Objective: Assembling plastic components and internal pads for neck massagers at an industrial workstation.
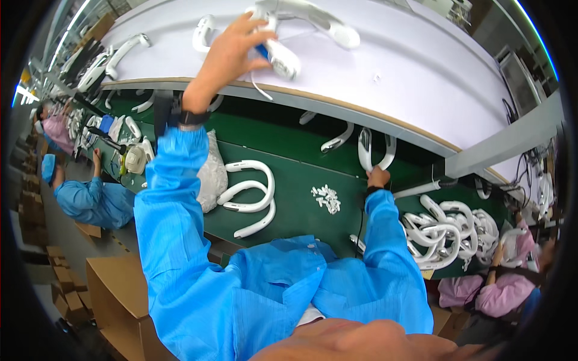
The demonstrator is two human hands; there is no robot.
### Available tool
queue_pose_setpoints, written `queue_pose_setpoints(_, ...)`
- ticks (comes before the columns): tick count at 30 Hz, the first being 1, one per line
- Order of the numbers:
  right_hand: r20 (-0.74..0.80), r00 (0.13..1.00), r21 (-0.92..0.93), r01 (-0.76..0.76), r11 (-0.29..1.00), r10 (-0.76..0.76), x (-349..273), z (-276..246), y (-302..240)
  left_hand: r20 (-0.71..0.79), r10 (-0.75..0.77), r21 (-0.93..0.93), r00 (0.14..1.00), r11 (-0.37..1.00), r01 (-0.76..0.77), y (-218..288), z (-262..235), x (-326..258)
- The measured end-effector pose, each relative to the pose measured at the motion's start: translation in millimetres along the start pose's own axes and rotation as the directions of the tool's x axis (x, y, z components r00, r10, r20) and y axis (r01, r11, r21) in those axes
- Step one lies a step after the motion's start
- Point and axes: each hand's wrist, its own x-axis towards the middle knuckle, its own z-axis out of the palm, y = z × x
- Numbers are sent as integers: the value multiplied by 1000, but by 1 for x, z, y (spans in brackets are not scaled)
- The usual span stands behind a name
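Raised over the upper shelf (pixel 415 78), my left hand (pixel 232 51) has its fingers and thumb curved round one arm of a white U-shaped neck fan (pixel 328 24). A blue patch shows between thumb and fingers, and a thin white cord hangs below; the exact grip is partly hidden. Under the shelf's front edge, my right hand (pixel 378 177) closes on the near bend of another white neck fan (pixel 365 150), whose two ends point away from me. Between my arms, several small white parts (pixel 326 198) lie in a pile on the green table (pixel 295 213).
More neck fans (pixel 265 180) rest beside a clear bag of white parts (pixel 212 174) on the left. A heap of neck fans (pixel 442 231) covers the table's right side. The shelf edge (pixel 337 111) and grey post (pixel 506 141) border my reach. Co-workers sit on both sides.
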Motion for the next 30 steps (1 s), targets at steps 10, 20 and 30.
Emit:
queue_pose_setpoints(10, -390, 919, -87, 13, 996, -46, 39, 16, -23, 158, -35, 81, 987, 996, 23, -15, 86, 84)
queue_pose_setpoints(20, 117, 985, -616, 175, 768, -130, -51, 120, -35, -391, 140, 12, 910, 989, -147, 64, 28, -35)
queue_pose_setpoints(30, 456, 846, -493, 498, 714, -276, -33, 74, -35, 533, -612, -494, 584, 336, 802, 133, 139, -189)
